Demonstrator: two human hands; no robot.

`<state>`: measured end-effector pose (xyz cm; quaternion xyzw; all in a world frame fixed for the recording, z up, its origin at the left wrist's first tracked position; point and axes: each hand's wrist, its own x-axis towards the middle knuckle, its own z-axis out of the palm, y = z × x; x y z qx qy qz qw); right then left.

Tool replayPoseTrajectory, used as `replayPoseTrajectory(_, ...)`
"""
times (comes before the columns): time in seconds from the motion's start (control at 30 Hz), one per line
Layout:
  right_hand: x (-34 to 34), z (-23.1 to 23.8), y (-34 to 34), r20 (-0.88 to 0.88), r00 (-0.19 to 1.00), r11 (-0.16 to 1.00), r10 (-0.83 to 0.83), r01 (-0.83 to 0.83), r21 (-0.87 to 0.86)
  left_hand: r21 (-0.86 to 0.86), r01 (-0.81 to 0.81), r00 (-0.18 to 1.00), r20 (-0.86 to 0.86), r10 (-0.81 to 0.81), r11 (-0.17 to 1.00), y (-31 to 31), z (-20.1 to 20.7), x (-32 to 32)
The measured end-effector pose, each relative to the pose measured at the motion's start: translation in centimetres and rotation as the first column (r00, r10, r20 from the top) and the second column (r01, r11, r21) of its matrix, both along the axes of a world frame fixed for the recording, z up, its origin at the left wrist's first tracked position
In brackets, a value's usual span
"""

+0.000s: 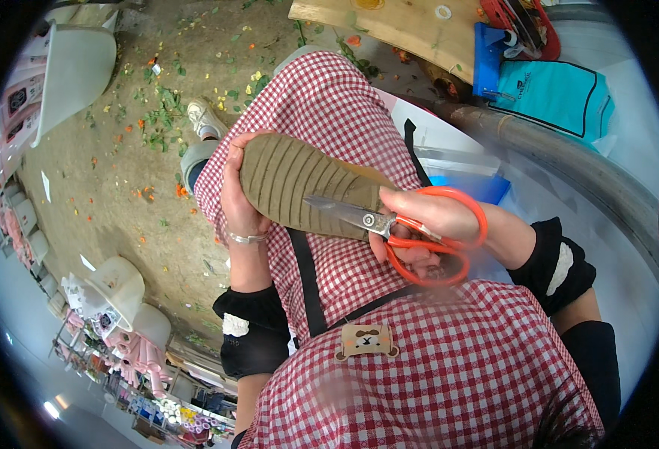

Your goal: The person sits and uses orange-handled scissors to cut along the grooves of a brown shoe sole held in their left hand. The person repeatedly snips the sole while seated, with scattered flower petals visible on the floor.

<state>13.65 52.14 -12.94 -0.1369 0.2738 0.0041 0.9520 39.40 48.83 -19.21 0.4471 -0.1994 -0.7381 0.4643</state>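
Note:
A shoe with a ribbed brown sole (299, 183) is held sole up over my lap. My left hand (235, 196) wraps round its broad end. At the narrower end is my right hand (438, 215), closed on scissors (460, 200) with orange-red handles, its thumb and fingertips also at the shoe's edge. The metal blades lie across the sole and point left; they look closed together. What the right palm covers is hidden. A red and white checked apron (329, 105) spreads beneath both hands.
Cut leaves and petals (168, 112) litter the concrete floor. White tubs (82, 71) stand at the left, with flowers and wrapping material lower left. A wooden board (404, 30) lies at the upper right, near a turquoise bag (554, 97) and a thick grey pipe (539, 138).

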Motion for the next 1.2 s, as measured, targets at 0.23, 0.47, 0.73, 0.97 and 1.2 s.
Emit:
replayPoseTrajectory(0.23,0.5,1.2,0.0,-0.042,0.997,0.991,-0.07,0.075,0.113,-0.008,0.018,0.999,0.035,-0.018,1.0,0.0,0.2,-0.1)
replayPoseTrajectory(0.47,1.8,2.2,1.3,-0.129,0.98,0.988,-0.155,0.155,-0.007,0.015,-0.002,0.999,0.05,0.001,1.0,0.0,0.0,-0.2)
replayPoseTrajectory(0.73,2.5,1.4,2.9,-0.069,0.969,0.968,-0.236,0.229,-0.103,0.026,0.006,0.999,0.036,-0.007,1.0,-0.2,-0.4,0.0)
replayPoseTrajectory(0.97,2.9,1.1,3.9,-0.042,0.949,0.943,-0.313,0.306,-0.129,0.03,0.011,1.0,0.023,-0.012,0.999,-0.2,-0.6,0.2)
replayPoseTrajectory(1.2,2.8,2.3,3.4,-0.104,0.904,0.885,-0.414,0.373,-0.28,0.027,0.007,1.0,0.03,-0.008,1.0,-0.1,-0.8,0.1)
